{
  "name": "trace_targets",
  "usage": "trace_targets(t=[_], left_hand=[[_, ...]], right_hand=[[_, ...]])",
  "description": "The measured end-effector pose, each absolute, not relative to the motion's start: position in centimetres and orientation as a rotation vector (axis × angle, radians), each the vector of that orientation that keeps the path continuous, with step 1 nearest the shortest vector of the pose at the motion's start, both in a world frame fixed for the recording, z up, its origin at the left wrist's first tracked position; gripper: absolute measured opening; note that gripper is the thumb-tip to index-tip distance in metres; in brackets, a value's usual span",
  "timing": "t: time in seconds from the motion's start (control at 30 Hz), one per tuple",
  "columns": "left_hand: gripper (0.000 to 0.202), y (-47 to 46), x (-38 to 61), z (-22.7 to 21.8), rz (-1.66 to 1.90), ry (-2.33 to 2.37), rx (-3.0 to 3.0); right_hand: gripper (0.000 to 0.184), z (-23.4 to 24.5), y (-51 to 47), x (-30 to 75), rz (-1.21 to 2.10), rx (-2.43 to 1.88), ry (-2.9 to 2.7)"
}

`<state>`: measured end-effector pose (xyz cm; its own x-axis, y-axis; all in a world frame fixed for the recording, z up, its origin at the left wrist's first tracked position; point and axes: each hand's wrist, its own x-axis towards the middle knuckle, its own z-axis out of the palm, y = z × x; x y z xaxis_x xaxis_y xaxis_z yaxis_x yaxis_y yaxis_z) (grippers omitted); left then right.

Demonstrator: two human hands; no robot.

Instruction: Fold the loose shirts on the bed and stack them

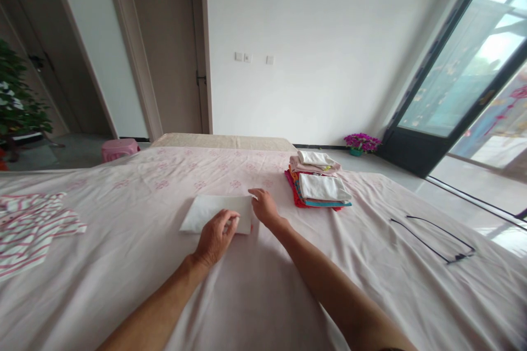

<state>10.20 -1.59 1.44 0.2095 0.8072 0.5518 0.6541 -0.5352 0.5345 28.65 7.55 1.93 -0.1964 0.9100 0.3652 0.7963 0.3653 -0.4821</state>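
A folded white cloth [208, 210] lies flat on the pale pink bed sheet [135, 263] near the middle. My left hand [214, 237] rests on the cloth's near edge, its fingers curled round that edge in a pinch. My right hand [264, 207] grips the cloth's right end, fingers pressed onto its far corner. Just right of my right hand stands a stack of folded clothes [319, 186] in white, pink, red and teal, apart from the cloth.
A pink-and-white striped garment [28, 225] lies spread at the bed's left edge. A dark thin cord [436, 241] lies on the sheet at the right. Beyond the bed are a pink stool [119, 148], a door, potted flowers [362, 142] and a glass sliding door.
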Motion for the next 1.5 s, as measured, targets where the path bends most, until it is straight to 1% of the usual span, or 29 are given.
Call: trace_targets(t=[0.07, 0.13, 0.2, 0.4, 0.5, 0.63, 0.77, 0.93, 1.03, 1.1, 1.2, 1.37, 1.43, 1.5], left_hand=[[0.025, -0.8, 9.2, 1.4, 1.314, 1.552, 2.233], [0.03, 0.0, 8.1, 1.2, 1.29, 1.684, 2.276], [0.035, 0.8, 7.1, 0.7, 1.167, 1.81, 2.347], [0.051, 0.9, 5.8, -0.8, 0.599, 2.124, 2.438], [0.055, 0.6, 5.7, -0.9, 0.464, 2.173, 2.391], [0.061, 0.8, 5.4, -0.7, 0.392, 2.22, 2.312], [0.061, 1.3, 4.3, -0.6, 0.379, 2.336, 2.226], [0.056, 1.5, 2.7, 0.1, 0.475, 2.523, 2.062], [0.052, 1.5, 2.3, 1.0, 0.496, 2.585, 1.96], [0.051, 1.7, 2.1, 1.6, 0.481, 2.592, 1.918], [0.052, 2.2, 1.8, 2.3, 0.46, 2.494, 1.835], [0.051, 3.4, 0.5, 2.5, 0.457, 2.342, 1.647], [0.046, 3.7, -0.1, 2.3, 0.539, 2.263, 1.617], [0.041, 4.0, -0.6, 2.0, 0.696, 2.093, 1.597]], right_hand=[[0.049, 2.2, 6.9, 27.1, 0.231, -1.4, -2.03], [0.05, 2.1, 6.1, 25.4, 0.212, -1.327, -2.098], [0.051, 1.6, 5.2, 23.9, 0.164, -1.266, -2.211], [0.06, -0.9, 3.5, 23.2, -0.011, -1.277, -2.397], [0.06, -1.1, 3.4, 23.8, -0.05, -1.261, -2.426], [0.061, -0.7, 3.2, 24.2, -0.042, -1.283, -2.42], [0.06, -0.3, 2.9, 24.4, -0.003, -1.331, -2.422], [0.061, 0.0, 2.8, 24.3, 0.037, -1.352, -2.44], [0.058, 0.3, 2.5, 24.0, -0.01, -1.347, -2.416], [0.06, 0.7, 2.3, 23.6, -0.063, -1.288, -2.422], [0.065, 1.0, 2.3, 22.8, -0.095, -1.177, -2.462], [0.067, 0.4, 2.9, 22.0, -0.022, -1.232, -2.551], [0.066, 0.1, 3.1, 22.1, -0.022, -1.237, -2.566], [0.066, 0.0, 3.1, 22.1, -0.037, -1.225, -2.565]])
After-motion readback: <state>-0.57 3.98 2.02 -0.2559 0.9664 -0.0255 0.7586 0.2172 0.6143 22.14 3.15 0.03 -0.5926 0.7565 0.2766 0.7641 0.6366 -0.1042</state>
